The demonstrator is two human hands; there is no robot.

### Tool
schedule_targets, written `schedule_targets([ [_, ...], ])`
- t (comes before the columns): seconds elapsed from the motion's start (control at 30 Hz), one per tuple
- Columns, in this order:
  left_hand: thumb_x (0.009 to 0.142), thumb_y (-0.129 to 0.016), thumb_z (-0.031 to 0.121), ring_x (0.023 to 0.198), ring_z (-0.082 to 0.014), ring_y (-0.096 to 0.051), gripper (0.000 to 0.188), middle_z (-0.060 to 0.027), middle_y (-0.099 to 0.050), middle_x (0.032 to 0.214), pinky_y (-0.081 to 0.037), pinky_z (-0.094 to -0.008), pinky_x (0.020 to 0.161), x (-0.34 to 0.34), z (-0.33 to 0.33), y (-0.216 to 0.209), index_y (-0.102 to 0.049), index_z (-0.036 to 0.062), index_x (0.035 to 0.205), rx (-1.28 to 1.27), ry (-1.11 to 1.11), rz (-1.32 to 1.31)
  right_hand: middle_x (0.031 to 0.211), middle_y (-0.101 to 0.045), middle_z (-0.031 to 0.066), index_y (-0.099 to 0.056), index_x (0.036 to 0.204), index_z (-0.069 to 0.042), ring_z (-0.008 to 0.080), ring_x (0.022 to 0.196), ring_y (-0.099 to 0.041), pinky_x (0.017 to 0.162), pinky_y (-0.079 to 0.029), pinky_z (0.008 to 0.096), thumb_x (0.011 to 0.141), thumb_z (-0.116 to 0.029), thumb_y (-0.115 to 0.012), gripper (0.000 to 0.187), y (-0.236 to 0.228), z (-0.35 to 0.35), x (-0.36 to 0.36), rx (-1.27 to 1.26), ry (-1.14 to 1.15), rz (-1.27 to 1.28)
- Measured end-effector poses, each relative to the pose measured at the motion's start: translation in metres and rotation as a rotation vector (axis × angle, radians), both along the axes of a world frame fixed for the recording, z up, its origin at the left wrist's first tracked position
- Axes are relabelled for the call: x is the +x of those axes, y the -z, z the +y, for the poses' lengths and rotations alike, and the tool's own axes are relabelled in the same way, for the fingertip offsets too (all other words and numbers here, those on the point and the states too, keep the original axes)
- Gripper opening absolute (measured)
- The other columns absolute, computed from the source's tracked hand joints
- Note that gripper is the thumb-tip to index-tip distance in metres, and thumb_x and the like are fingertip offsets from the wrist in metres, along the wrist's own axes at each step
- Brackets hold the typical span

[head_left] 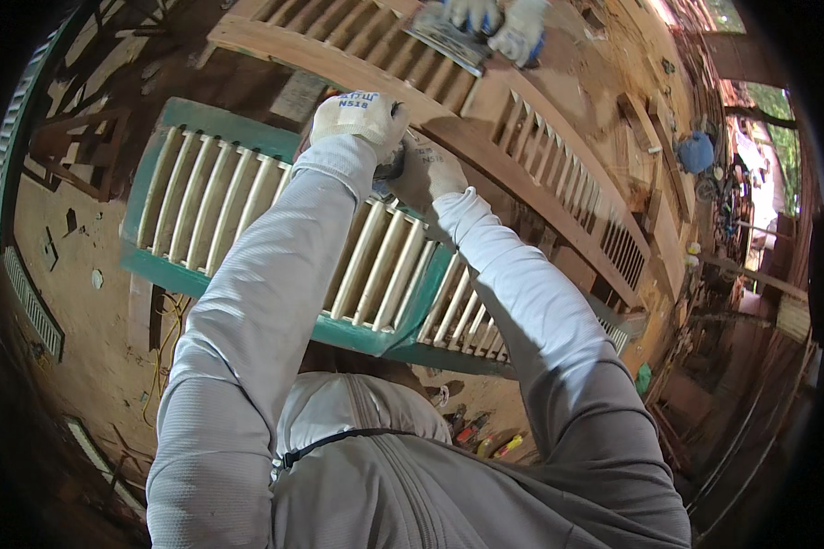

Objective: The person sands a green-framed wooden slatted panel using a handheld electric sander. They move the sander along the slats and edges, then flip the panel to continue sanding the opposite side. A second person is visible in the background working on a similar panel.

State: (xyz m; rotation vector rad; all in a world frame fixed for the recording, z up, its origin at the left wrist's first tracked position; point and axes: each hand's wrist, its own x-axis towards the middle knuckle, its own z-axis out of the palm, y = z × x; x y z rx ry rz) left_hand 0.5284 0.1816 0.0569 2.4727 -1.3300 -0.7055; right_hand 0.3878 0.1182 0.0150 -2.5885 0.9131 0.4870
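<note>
In front of me lies a louvered shutter [357, 337] with a green frame and worn cream slats. Both my hands, in whitish work gloves, are over its far edge. My left hand [362, 119] is closed, knuckles up, and my right hand [423, 169] curls in just beside it, to the right and nearer. Between them shows a small part of a dark object [390, 167], mostly covered by the gloves and sleeves, so its kind cannot be made out. My forearms cross above the slats and hide part of them.
Beyond lies a bare-wood louvered panel [522, 169], where another person's gloved hands [494, 27] hold a flat tool [444, 38] on it. Wood offcuts [639, 123] lie at the right. Hand tools [490, 441] and a yellow cord [160, 357] are on the floor.
</note>
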Motion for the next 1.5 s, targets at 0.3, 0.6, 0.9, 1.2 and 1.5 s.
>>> schedule_targets([
  [0.3, 0.097, -0.043, 0.051, 0.107, -0.0332, -0.071, 0.051, -0.0159, -0.074, 0.112, -0.053, -0.0459, 0.094, -0.118, -0.037, -0.003, -0.076, 0.0164, 0.116, -0.028, 0.065, 0.002, 0.116, -0.072, 0.0210, -0.057, 0.132, -0.010, 0.0385, 0.109, -0.069, 0.092, -0.055, 0.0472, 0.092, -0.039, -0.062, 0.049, -0.027, -0.019, -0.119, 0.061, 0.125, 0.016],
  [0.6, 0.096, -0.043, 0.052, 0.105, -0.0350, -0.071, 0.052, -0.0164, -0.074, 0.113, -0.052, -0.0468, 0.096, -0.164, -0.052, -0.001, -0.075, 0.0166, 0.117, 0.020, 0.066, -0.031, 0.117, -0.072, 0.0201, -0.061, 0.128, -0.011, 0.0378, 0.111, -0.068, 0.093, -0.055, 0.0482, 0.092, -0.044, -0.061, 0.049, -0.022, -0.031, -0.171, -0.001, 0.110, -0.076],
  [0.9, 0.097, -0.043, 0.054, 0.110, -0.0338, -0.069, 0.052, -0.0135, -0.073, 0.118, -0.052, -0.0461, 0.096, -0.122, -0.029, -0.002, -0.074, 0.0192, 0.121, -0.005, -0.032, -0.018, 0.119, -0.071, 0.0190, -0.061, 0.130, -0.016, 0.0359, 0.109, -0.069, 0.089, -0.056, 0.0495, 0.097, -0.041, -0.053, 0.042, 0.036, -0.045, -0.135, -0.049, 0.044, -0.070],
  [1.2, 0.099, -0.043, 0.060, 0.113, -0.0318, -0.068, 0.056, -0.0120, -0.071, 0.124, -0.051, -0.0442, 0.099, -0.014, 0.012, 0.001, -0.067, 0.0226, 0.133, 0.029, -0.170, -0.088, 0.105, -0.076, 0.0089, -0.075, 0.109, -0.018, 0.0277, 0.092, -0.075, 0.075, -0.059, 0.0448, 0.098, -0.018, -0.052, 0.026, 0.036, -0.006, -0.021, -0.202, 0.017, -0.080],
  [1.5, 0.099, -0.041, 0.063, 0.120, -0.0310, -0.066, 0.058, -0.0094, -0.069, 0.131, -0.049, -0.0427, 0.104, 0.086, 0.048, -0.007, -0.064, 0.0271, 0.138, 0.047, -0.254, -0.109, 0.094, -0.075, 0.0051, -0.075, 0.102, -0.019, 0.0253, 0.087, -0.075, 0.071, -0.060, 0.0425, 0.096, -0.018, -0.056, 0.020, 0.045, 0.025, 0.087, -0.560, -0.250, -0.224],
])
